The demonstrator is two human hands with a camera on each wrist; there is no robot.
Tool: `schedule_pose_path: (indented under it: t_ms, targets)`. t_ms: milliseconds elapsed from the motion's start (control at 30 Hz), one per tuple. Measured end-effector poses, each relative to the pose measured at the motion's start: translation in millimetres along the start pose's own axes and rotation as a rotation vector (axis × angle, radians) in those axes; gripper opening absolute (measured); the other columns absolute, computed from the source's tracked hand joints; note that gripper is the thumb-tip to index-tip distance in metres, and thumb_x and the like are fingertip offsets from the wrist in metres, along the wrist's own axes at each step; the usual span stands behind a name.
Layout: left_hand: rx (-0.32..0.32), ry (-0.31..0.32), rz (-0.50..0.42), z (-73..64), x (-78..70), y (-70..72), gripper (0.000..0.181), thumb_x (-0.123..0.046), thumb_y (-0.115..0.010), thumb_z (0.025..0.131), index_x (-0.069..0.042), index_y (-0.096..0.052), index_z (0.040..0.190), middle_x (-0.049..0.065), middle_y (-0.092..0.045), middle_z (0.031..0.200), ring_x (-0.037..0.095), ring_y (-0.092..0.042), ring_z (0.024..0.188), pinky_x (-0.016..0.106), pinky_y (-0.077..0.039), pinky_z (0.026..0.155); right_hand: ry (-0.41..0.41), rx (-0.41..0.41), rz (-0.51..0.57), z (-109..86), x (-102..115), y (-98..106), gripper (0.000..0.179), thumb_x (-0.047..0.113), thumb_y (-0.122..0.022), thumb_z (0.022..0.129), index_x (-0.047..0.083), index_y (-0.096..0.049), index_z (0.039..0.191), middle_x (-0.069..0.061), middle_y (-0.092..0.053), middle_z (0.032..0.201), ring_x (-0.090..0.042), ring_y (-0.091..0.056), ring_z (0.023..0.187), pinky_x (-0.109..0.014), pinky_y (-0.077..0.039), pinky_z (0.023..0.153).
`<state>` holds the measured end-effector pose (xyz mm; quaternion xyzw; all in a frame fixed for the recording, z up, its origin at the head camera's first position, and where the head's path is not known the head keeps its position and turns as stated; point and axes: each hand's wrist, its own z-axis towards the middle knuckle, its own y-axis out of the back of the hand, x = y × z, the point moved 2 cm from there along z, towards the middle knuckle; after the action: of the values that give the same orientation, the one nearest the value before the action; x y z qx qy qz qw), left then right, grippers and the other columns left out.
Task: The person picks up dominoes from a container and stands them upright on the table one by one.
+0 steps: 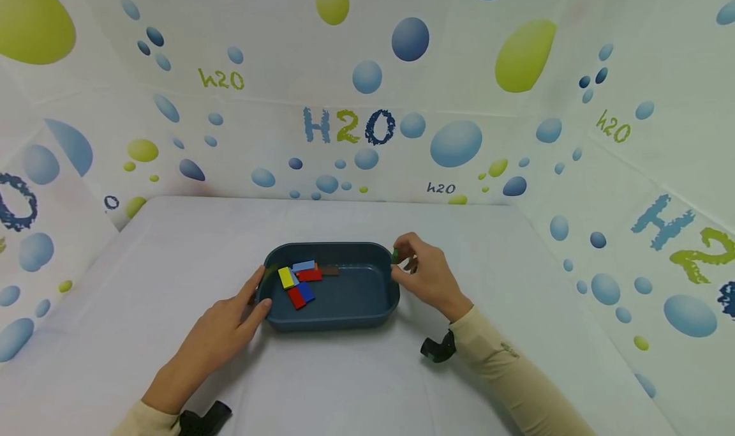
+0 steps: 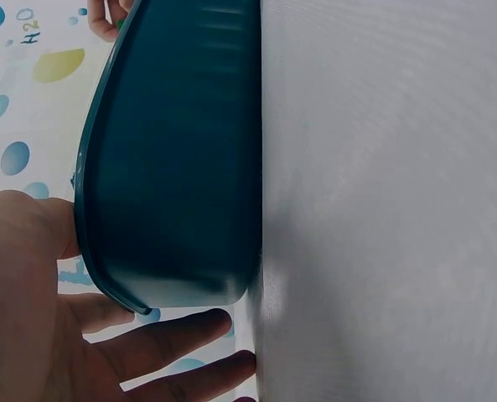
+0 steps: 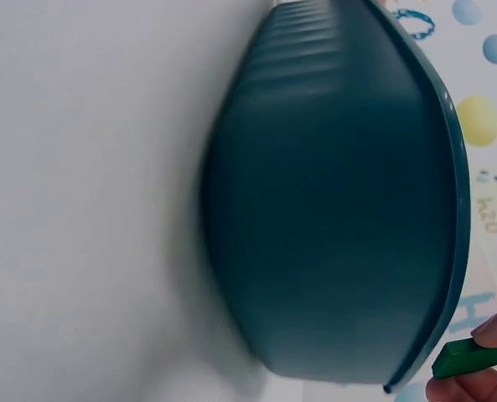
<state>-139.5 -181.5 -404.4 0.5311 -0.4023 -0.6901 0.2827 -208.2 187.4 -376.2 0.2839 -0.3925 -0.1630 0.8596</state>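
Observation:
A dark teal rectangular tray [image 1: 350,326] stands on the white table with several small blocks inside. My left hand [image 1: 221,330] rests against the tray's left end, thumb and fingers spread along the rim. In the left wrist view, the fingers of that hand stretch out past the tray's corner. My right hand [image 1: 427,273] is at the tray's right end, pinching a small green block [image 3: 466,358] between thumb and fingers, right beside the rim. Inside at the left lie a yellow block [image 1: 286,278], a blue block [image 1: 305,292], a red block [image 1: 296,298] and a brown block [image 1: 330,270].
A white cloth covers the table [image 1: 344,385]. Behind it hangs a white backdrop [image 1: 264,136] with blue and green spots and H2O lettering. Dark wrist-camera mounts [image 1: 438,348] hang below both sleeves, close over the table.

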Motion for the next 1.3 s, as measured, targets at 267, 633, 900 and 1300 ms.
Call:
schedule_pose_path:
  t_ms: [267, 633, 900, 1300]
  targets:
    - [0.0, 0.001, -0.007, -0.8, 0.8, -0.2, 0.07, -0.04, -0.053, 0.11, -0.007, -0.027, 0.165, 0.031, -0.064, 0.13, 0.045, -0.066, 0.111, 0.064, -0.052, 0.089, -0.022, -0.021, -0.026, -4.8, -8.5, 6.9, 0.033, -0.006, -0.074, 0.084, 0.002, -0.06, 0.112, -0.005, -0.067, 0.093, -0.03, -0.069, 0.082, -0.044, -0.06, 0.069]
    - [0.002, -0.004, -0.01, 0.3, 2.0, -0.6, 0.069, -0.04, -0.053, 0.11, -0.008, -0.027, 0.165, 0.032, -0.063, 0.131, 0.046, -0.066, 0.11, 0.064, -0.052, 0.088, -0.045, -0.05, -0.049, -7.0, -15.7, 16.3, 0.034, -0.008, -0.076, 0.081, 0.0, -0.061, 0.11, -0.006, -0.067, 0.092, -0.026, -0.068, 0.081, -0.043, -0.06, 0.07]
    - [0.002, -0.004, -0.011, 0.2, 1.2, 0.6, 0.07, -0.041, -0.052, 0.11, -0.009, -0.026, 0.166, 0.031, -0.063, 0.131, 0.046, -0.065, 0.111, 0.064, -0.052, 0.088, -0.083, -0.069, -0.06, -7.0, -25.2, 23.9, 0.034, -0.007, -0.077, 0.081, 0.0, -0.061, 0.11, -0.01, -0.07, 0.093, -0.032, -0.07, 0.084, -0.044, -0.06, 0.069]
    - [0.006, 0.0, -0.011, -0.5, 3.3, -0.4, 0.07, -0.041, -0.053, 0.11, -0.008, -0.026, 0.165, 0.033, -0.062, 0.132, 0.047, -0.065, 0.111, 0.065, -0.052, 0.088, -0.104, -0.063, -0.1, -11.8, -44.8, 29.7, 0.033, -0.003, -0.078, 0.082, 0.003, -0.062, 0.11, -0.007, -0.069, 0.094, -0.023, -0.071, 0.084, -0.047, -0.059, 0.07]
